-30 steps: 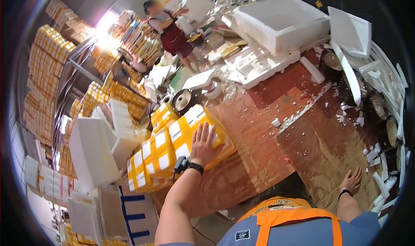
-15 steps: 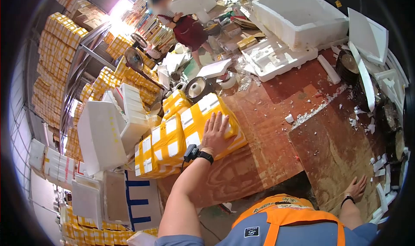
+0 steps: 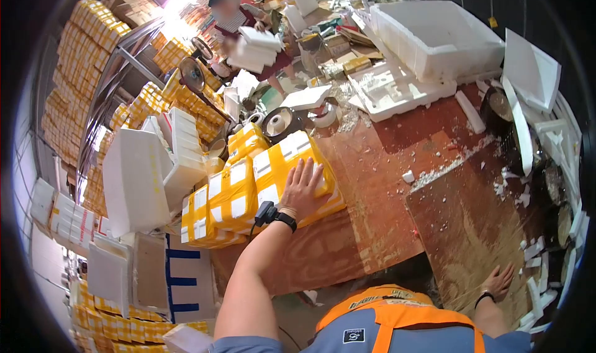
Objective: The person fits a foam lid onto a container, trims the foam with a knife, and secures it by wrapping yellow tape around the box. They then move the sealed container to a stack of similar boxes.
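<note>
My left hand [image 3: 303,188] lies flat, fingers stretched out, on a white foam box wrapped in yellow tape [image 3: 292,157]. A dark band with a small black device circles that wrist. Two more taped boxes touch this one: a middle box [image 3: 233,194] and a smaller one [image 3: 247,140] behind. My right hand [image 3: 498,281] rests with fingers spread on a worn wooden board [image 3: 472,229] at the lower right. Nothing is held in either hand.
A large white foam tub [image 3: 434,42] stands at the back right. Foam scraps [image 3: 459,167] litter the boards. A tape roll [image 3: 280,124] sits behind the taped boxes. Plain foam boxes [image 3: 136,179] stand on the left. Farther back, a person [image 3: 236,27] carries white foam pieces [image 3: 256,49].
The person at the back now holds white foam pieces, and a second person shows behind. My view has shifted slightly; both my hands keep their places on the box and board.
</note>
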`<state>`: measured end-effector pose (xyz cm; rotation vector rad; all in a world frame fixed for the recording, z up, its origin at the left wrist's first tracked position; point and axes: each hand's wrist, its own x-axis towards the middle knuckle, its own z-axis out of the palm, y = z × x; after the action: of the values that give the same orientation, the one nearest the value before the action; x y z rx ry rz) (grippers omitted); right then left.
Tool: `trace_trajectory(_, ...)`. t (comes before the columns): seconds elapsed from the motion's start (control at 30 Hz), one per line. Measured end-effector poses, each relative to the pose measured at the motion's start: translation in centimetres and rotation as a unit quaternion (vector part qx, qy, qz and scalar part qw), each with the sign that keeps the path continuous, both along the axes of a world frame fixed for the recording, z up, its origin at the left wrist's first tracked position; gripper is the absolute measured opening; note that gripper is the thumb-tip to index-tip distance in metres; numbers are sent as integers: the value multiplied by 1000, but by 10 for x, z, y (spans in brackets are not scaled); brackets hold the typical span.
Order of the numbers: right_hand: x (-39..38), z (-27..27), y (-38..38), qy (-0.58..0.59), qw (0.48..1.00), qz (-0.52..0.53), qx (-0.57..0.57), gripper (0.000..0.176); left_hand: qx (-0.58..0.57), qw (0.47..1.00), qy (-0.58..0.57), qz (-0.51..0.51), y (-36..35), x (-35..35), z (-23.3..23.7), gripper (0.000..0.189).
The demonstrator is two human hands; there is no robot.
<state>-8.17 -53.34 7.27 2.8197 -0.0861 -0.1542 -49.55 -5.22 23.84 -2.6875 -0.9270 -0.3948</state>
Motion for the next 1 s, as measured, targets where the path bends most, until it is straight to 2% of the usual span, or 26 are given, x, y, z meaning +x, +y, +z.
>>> trace_trajectory(0.27,-3,22,15,35,998,-46,17,56,-11,1000,4,-18,4,-4,4,82)
trace_trajectory(0.37,3,11,13,42,997,-62,20,56,-26,999,8,-32,6,-10,6,83)
trace_trajectory(0.63,4,10,4,56,998,-37,-14,57,-19,999,26,-26,4,-9,8,80)
trace_trajectory(0.67,-4,38,18,78,995,-54,-20,58,-19,999,24,-25,2,-10,8,80)
trace_trajectory(0.93,2,20,9,72,996,-56,-13,57,-21,999,15,-20,1,-7,7,80)
trace_trajectory(1.0,4,7,3,35,999,-33,3,57,-14,1000,18,-17,1,-8,7,79)
